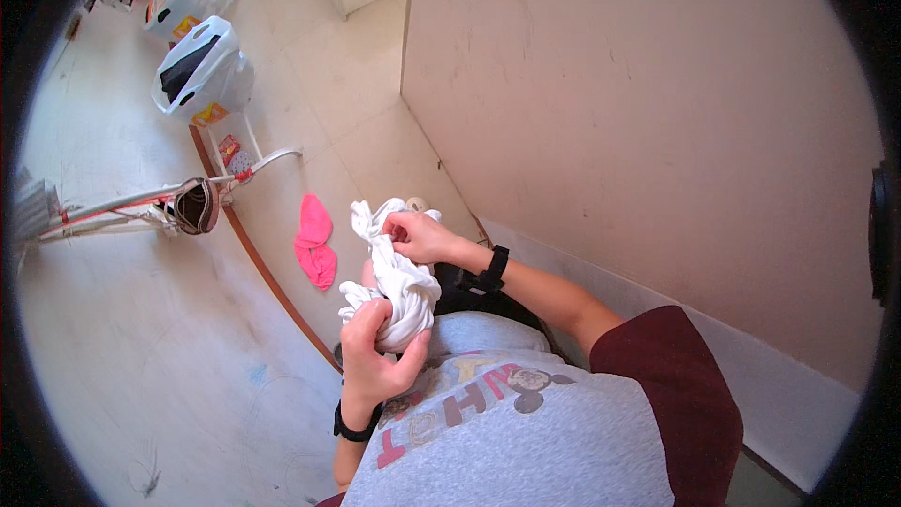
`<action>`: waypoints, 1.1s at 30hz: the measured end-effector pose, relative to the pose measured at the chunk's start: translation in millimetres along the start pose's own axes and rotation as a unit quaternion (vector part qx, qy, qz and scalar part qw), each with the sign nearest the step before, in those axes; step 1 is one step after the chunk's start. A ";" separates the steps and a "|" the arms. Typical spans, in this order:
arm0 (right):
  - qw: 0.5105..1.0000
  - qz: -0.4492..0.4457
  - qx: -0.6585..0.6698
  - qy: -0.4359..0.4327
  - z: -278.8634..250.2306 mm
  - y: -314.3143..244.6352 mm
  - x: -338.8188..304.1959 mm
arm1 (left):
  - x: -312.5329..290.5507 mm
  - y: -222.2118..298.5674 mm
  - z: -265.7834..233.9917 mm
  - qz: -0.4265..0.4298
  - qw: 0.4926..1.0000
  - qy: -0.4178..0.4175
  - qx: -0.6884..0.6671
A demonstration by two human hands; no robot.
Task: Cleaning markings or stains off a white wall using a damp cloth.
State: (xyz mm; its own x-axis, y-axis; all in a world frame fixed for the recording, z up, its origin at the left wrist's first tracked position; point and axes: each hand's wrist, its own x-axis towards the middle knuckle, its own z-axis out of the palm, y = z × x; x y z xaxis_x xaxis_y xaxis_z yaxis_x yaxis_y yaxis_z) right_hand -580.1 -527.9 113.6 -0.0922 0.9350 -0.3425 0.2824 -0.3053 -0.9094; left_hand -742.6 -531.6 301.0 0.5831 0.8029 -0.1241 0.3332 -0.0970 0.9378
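A bunched, twisted white cloth (pixel 405 291) hangs in front of my body, held between both hands. My left hand (pixel 374 357) grips its lower end, thumb and fingers curled into the folds. Higher up, my right hand (pixel 422 237) pinches the cloth near its top, fingers bent inward. The folds hide what kind of garment it is, and some fingertips are covered. Just left of the cloth, a crumpled bright pink cloth item (pixel 316 242) lies on the pale floor, touched by neither hand.
A white rack (pixel 122 202) with a dark shoe (pixel 197 207) stands at the left. White plastic bags (pixel 230 75) holding things sit on the floor beyond it. A brown strip (pixel 272 277) runs along the floor. A large pale panel (pixel 638 113) rises close on my right.
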 end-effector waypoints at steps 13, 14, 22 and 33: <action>0.805 -0.032 0.167 0.568 -86.2 -64.0 -12.1 | 123.3 41.0 -42.0 0.193 0.954 -0.224 -0.039; 0.792 -0.034 0.163 0.587 -89.7 -66.6 -16.6 | 131.0 39.3 -44.6 0.206 0.943 -0.257 -0.044; 0.584 -0.169 -0.020 0.794 -94.9 -155.9 -58.1 | 181.4 58.6 -81.2 0.324 0.845 -0.424 -0.044; 0.545 0.098 -0.579 0.598 -170.7 -239.0 6.9 | 241.9 34.6 -71.1 0.134 0.905 -0.372 -0.158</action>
State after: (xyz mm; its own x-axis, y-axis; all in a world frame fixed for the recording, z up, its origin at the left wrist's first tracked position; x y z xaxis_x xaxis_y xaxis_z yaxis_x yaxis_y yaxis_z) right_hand -485.3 -417.6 368.8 0.5413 0.5650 0.6227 0.6519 -0.7498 0.1136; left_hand -642.7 -298.9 326.5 0.9883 0.1453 0.0469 -0.0530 0.0380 0.9979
